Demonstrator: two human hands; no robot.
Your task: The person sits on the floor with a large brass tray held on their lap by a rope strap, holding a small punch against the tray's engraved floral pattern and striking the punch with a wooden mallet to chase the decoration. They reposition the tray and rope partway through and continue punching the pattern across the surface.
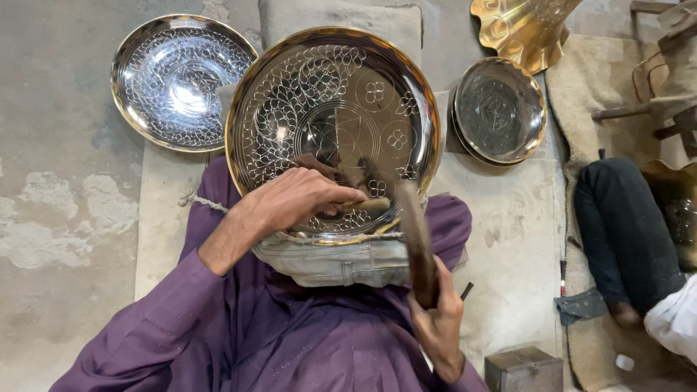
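Large engraved brass tray (332,109) propped upright on lap, lower rim resting on folded grey cloth (341,263). Left hand (294,197) clenched around thin chisel (363,205), tip against tray's lower engraved face. Right hand (438,319) grasping dark wooden mallet (415,239) (head blurred), raised near chisel end. On floor: 2 smaller trays, silvery one (178,80) left, darker one (499,109) right. Scalloped brass vessel (519,29) at top. Small metal box (524,369) beside right hand. Another person's dark-trousered leg (624,232) at right.
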